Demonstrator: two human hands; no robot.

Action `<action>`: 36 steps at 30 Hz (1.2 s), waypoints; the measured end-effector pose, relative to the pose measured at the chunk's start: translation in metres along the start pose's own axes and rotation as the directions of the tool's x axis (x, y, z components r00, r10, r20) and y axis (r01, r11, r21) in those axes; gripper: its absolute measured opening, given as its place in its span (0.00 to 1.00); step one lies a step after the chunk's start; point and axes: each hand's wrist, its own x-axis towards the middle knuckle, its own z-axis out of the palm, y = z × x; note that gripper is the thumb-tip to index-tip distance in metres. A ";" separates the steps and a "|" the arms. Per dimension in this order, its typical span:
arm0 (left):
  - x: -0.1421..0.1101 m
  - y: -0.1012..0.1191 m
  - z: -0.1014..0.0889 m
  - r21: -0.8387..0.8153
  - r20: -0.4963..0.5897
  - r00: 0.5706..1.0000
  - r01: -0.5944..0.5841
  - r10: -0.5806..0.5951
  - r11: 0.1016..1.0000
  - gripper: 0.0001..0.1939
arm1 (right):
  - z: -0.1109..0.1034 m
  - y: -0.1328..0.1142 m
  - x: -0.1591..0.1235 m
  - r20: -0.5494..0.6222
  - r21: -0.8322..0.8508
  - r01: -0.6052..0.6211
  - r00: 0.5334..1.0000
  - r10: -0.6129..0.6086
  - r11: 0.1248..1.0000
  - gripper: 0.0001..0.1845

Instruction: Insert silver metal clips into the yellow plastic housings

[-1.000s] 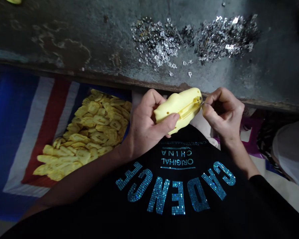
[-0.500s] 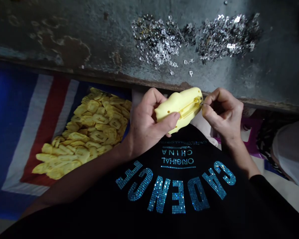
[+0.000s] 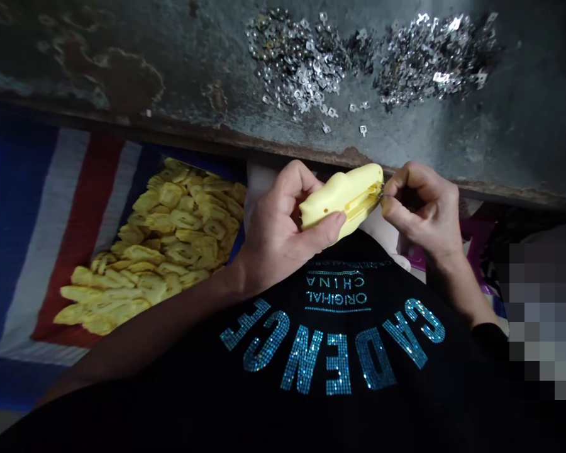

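Observation:
A pale yellow plastic shell (image 3: 342, 198) with a long slot along its side is gripped in my left hand (image 3: 290, 229), the thumb pressed below the slot. My right hand (image 3: 419, 204) pinches a small metal piece (image 3: 382, 192) at the slot's right end. Fingertips hide most of that piece, so whether it is seated in the slot I cannot tell. Two heaps of small shiny metal contact plates, the left heap (image 3: 302, 63) and the right heap (image 3: 436, 60), lie on the metal table beyond my hands.
The worn metal table (image 3: 183, 75) has its front edge just past my hands. Down at the left, many yellow shells (image 3: 170, 233) fill a container lined with blue, white and red striped cloth (image 3: 75, 239). A few loose plates (image 3: 363, 130) lie near the table edge.
The yellow shell has tilted slightly in my left hand, its slot now seen more edge-on. My right fingertips stay at its end. The view has shifted a little.

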 end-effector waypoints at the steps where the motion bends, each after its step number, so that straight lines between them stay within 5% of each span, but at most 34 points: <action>1: 0.001 0.000 0.000 -0.022 0.004 1.000 -0.007 0.007 1.000 0.17 | -0.001 0.000 0.000 0.012 -0.007 0.002 1.000 -0.002 1.000 0.06; 9: 0.004 0.006 -0.002 -0.208 0.128 0.976 0.197 -0.173 0.958 0.24 | -0.013 0.002 0.000 0.119 -0.086 0.051 0.992 -0.041 0.995 0.08; 16: 0.004 0.009 -0.001 -0.119 0.102 0.987 0.138 -0.126 0.983 0.21 | -0.022 0.005 0.011 0.235 -0.043 0.016 0.972 -0.006 0.999 0.06; 26: 0.010 0.002 -0.004 -0.268 0.160 0.943 0.326 -0.292 0.906 0.25 | -0.021 0.008 -0.012 0.000 0.118 -0.065 0.998 0.066 0.991 0.18; 29: 0.009 0.004 -0.002 -0.245 0.142 0.962 0.263 -0.233 0.933 0.23 | -0.019 0.012 -0.007 -0.043 0.164 -0.058 0.997 0.066 0.985 0.20; 33: 0.003 0.007 0.000 -0.066 0.061 0.998 0.016 -0.012 0.998 0.17 | -0.020 0.015 0.007 0.145 0.204 -0.099 0.987 0.069 0.974 0.26; 36: 0.001 0.012 -0.002 0.009 0.122 0.992 -0.021 0.020 1.000 0.18 | -0.020 0.012 0.010 0.170 0.154 -0.082 0.984 0.055 0.985 0.26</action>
